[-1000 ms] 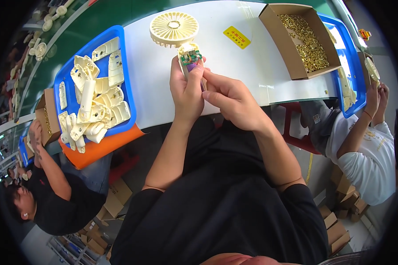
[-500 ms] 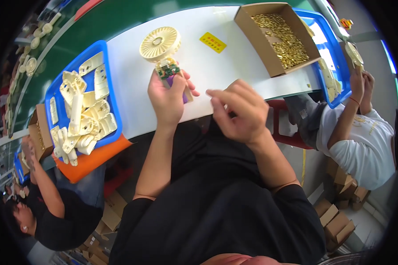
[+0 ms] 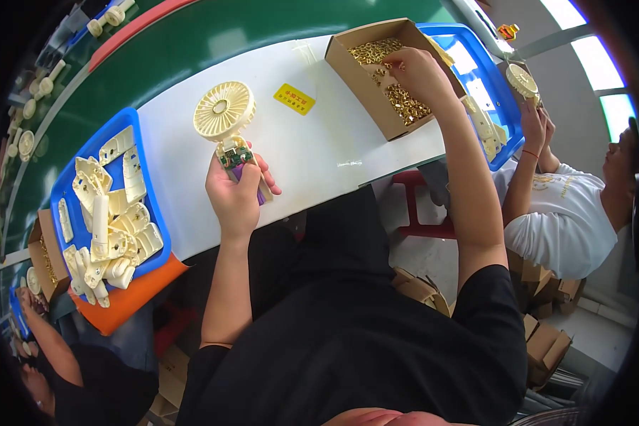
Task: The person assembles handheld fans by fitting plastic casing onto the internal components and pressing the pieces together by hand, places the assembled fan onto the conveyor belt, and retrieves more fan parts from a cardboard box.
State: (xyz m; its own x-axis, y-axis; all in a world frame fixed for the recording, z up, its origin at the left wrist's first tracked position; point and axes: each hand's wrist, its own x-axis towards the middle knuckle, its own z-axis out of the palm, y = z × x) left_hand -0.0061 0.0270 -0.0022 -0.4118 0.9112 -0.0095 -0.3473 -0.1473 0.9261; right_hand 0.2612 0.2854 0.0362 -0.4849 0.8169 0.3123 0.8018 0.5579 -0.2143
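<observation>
My left hand (image 3: 234, 199) is closed around the handle of a cream handheld fan (image 3: 224, 110), its round slatted head pointing away from me. The handle is uncovered, so a green circuit board (image 3: 236, 157) shows below the head. Under my thumb lies a purple part (image 3: 260, 197), mostly hidden by the fingers. My right hand (image 3: 422, 74) reaches into a cardboard box (image 3: 362, 92) of small gold-coloured metal pieces (image 3: 407, 106). Its fingertips are pinched together just over the pieces; what sits between them is too small to make out.
A blue tray (image 3: 165, 238) of cream plastic shells stands at the left, over an orange sheet (image 3: 128, 305). Another blue tray (image 3: 515, 131) is behind the box. A yellow card (image 3: 295, 99) lies on the white table (image 3: 312, 160). Co-workers sit on both sides, the right one holding a similar fan (image 3: 522, 82).
My right hand has gone from beside the fan to the box at the far right, and its fingers are in among the gold pieces. My left hand keeps hold of the fan.
</observation>
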